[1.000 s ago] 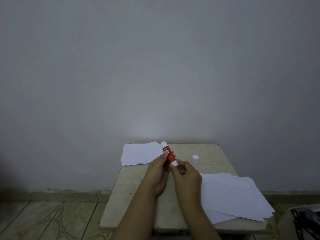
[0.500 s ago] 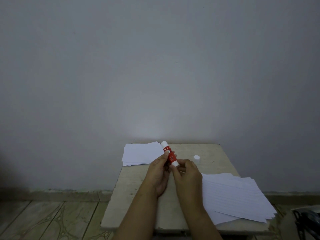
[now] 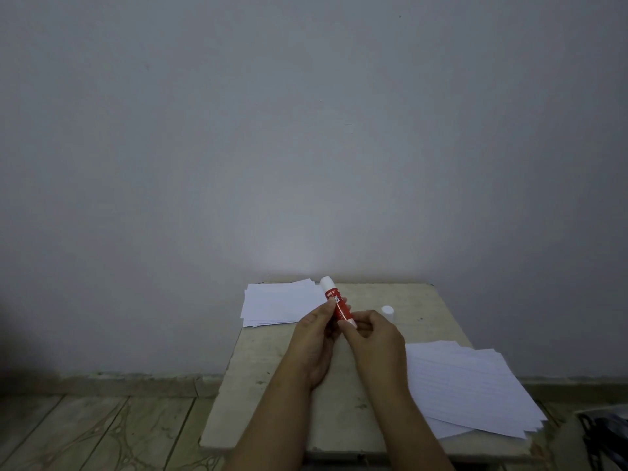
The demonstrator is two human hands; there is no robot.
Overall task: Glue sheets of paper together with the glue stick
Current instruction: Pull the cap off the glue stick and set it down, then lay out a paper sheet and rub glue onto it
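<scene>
Preparation step: left hand (image 3: 317, 338) grips the glue stick (image 3: 336, 302) over the desk (image 3: 272, 385) centre, right hand (image 3: 372, 338) pinches its base, likely twisting; next, apply glue to sheets (image 3: 475, 385) at right edge

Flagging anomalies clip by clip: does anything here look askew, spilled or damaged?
Nothing damaged or spilled. The lined white paper stack overhangs the pale stone table's front-right edge, loosely fanned. The small white cap stands apart from the red-and-white glue stick.

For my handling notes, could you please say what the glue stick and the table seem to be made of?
Glue stick: probably plastic, a smooth red tube with white ends. Table: possibly stone or concrete, a pale, matte, mottled top with a thick edge; hard to tell.
</scene>
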